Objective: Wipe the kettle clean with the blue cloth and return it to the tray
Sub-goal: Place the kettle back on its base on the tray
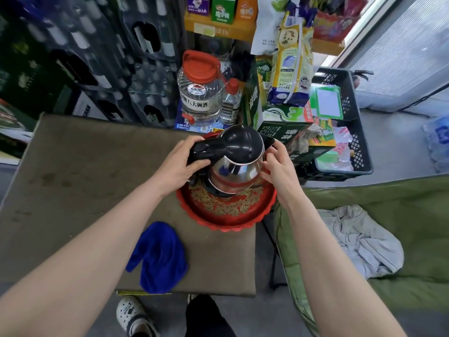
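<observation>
A steel kettle (233, 171) with a black lid and black handle is in the round red tray (228, 220) with gold pattern, at the table's far right; whether it rests on it or hangs just above, I cannot tell. My left hand (179, 164) grips the black handle on the kettle's left. My right hand (279, 166) holds the kettle's right side, fingers against the steel body. The blue cloth (158, 259) lies crumpled on the table near the front edge, left of the tray, touched by neither hand.
The table (73, 190) has a brown cover. Behind it stand a large clear jug with a red cap (200, 93), a small bottle (230, 103), boxes and a black crate (349, 132). A green cot with a grey garment (359, 242) is to the right.
</observation>
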Demonstrator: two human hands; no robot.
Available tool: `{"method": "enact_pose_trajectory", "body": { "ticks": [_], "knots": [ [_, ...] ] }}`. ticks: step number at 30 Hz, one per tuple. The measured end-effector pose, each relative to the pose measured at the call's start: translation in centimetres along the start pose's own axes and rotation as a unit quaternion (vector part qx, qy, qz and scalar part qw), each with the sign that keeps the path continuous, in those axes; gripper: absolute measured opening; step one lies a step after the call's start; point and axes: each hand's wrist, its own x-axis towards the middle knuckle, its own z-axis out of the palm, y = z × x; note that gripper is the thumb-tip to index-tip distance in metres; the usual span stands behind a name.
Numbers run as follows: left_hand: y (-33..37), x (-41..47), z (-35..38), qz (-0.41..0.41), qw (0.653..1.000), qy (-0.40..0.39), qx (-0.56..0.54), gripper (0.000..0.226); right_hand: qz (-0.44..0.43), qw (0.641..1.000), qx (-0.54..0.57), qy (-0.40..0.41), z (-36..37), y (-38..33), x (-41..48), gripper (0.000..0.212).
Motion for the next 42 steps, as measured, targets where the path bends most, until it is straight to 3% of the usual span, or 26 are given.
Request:
{"method": "enact_pose_trajectory", "body": {
  "ticks": [7, 18, 26, 34, 42],
  "knots": [
    [-1.1, 0.3, -0.9, -0.005, 0.997, 0.072, 0.026, 0.045, -0.008, 0.999, -0.05, 0.007, 1.6, 0.5, 1.5, 0.055],
    [-0.8, -0.7, 0.1, 0.013, 0.997, 0.08, -0.009, 0.043, -0.003, 0.995, -0.084, 0.048, 0.8, 0.3, 1.1, 0.05],
    [-2.3, -2.2, -0.7, -0.001, 0.99, 0.133, -0.035, 0.043, -0.039, 0.997, -0.066, 0.03, 2.4, 0.6, 1.1, 0.048],
    [-2.9, -1.3, -0.1, 0.023, 0.992, 0.117, -0.033, 0.045, -0.029, 0.996, -0.086, 0.019, 2.2, 1.9, 2.1, 0.051],
    [-4.3, -1.0, -0.1, 0.073, 0.993, 0.086, -0.026, 0.043, -0.049, 0.994, -0.061, 0.072, 2.3, 4.0, 1.6, 0.051]
  ]
}}
